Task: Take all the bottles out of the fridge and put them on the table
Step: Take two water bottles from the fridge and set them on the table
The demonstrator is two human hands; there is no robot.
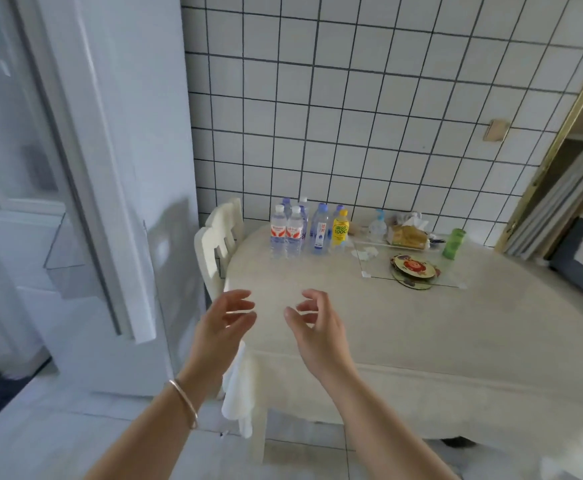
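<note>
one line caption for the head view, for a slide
Both empty hands, left and right, hover before a table holding clustered bottles.

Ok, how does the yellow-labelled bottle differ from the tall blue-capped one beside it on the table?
The yellow-labelled plastic bottle is shorter, with a yellow cap and a bright yellow wrap; the tall clear plastic bottle with the blue cap stands higher, tinted blue, with a narrow white label. Both stand upright, capped, side by side near the tiled wall on the cream-covered table.

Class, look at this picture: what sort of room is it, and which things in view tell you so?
Most likely a home kitchen or dining corner: a fridge with its door open, a tiled wall, and a table with bottles beside a chair.
</note>
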